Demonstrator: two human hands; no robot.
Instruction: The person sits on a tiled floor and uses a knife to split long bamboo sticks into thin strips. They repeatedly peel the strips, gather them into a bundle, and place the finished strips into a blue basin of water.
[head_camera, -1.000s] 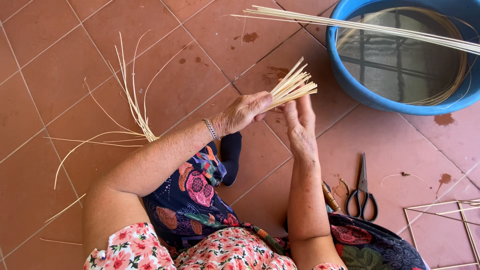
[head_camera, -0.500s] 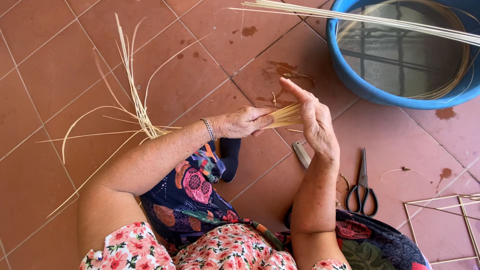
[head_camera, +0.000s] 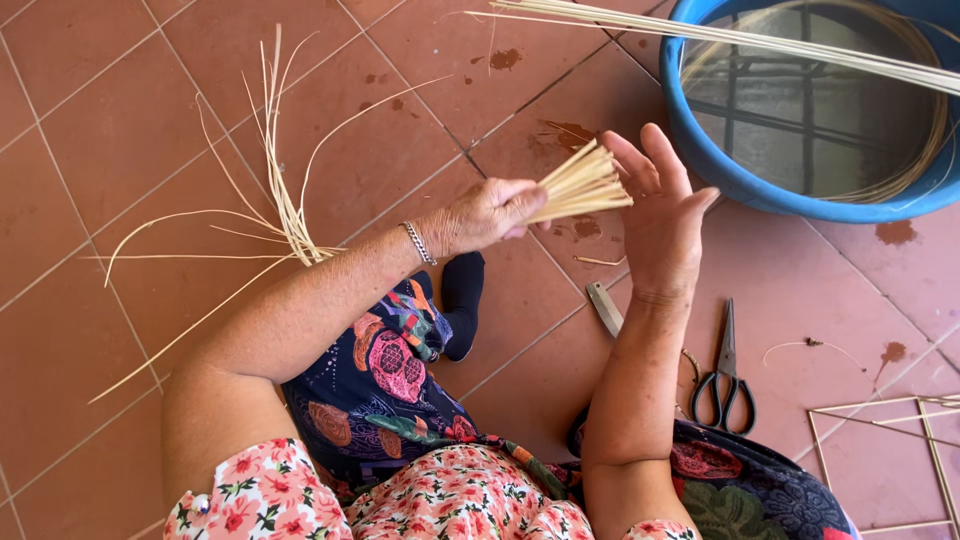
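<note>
A: Report the status of the 2 hands.

B: The left hand (head_camera: 490, 213) is closed in a fist around a bundle of pale cane strips (head_camera: 582, 185). The cut ends of the bundle fan out to the right. The right hand (head_camera: 662, 215) is open, fingers spread and pointing up, with its palm set flat against those cut ends. It grips nothing.

A: Location of the bundle?

B: In the air above the red tile floor (head_camera: 120, 110), between the 2 hands, just left of the blue basin (head_camera: 745, 185). The long free ends of the strips (head_camera: 285, 190) trail out behind the left forearm and splay across the tiles.

A: Contents of the basin?

B: Water, with a coil of cane (head_camera: 915, 140) lying along the inner wall. A second bunch of long straight canes (head_camera: 760, 40) crosses above its rim.

A: Other items on the floor?

B: 1 pair of black-handled scissors (head_camera: 728, 375) lies to the right of the right forearm. A small flat metal tool (head_camera: 603, 308) lies partly behind that forearm; its type cannot be determined. A frame of thin sticks (head_camera: 900, 450) sits at the lower right corner.
</note>
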